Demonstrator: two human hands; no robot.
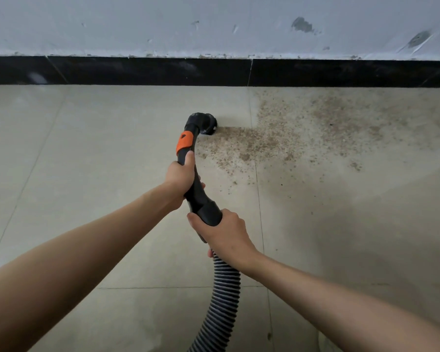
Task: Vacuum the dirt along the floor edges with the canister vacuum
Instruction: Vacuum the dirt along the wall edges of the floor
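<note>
A black vacuum handle tube (pixel 197 191) with an orange slider (pixel 184 141) curves down to a round black brush nozzle (pixel 206 123) that sits on the tiled floor at the left edge of a brown patch of dirt (pixel 302 128). My left hand (pixel 181 177) grips the tube just below the orange slider. My right hand (pixel 221 231) grips the thick lower end of the handle, where the ribbed grey hose (pixel 220 301) begins. The hose runs down out of the frame; the canister is not in view.
A black skirting strip (pixel 137 71) runs along the foot of a scuffed white wall (pixel 163 24), a short way beyond the nozzle. Beige floor tiles (pixel 74 153) left of the nozzle show no dirt. Scattered grains spread right and toward me.
</note>
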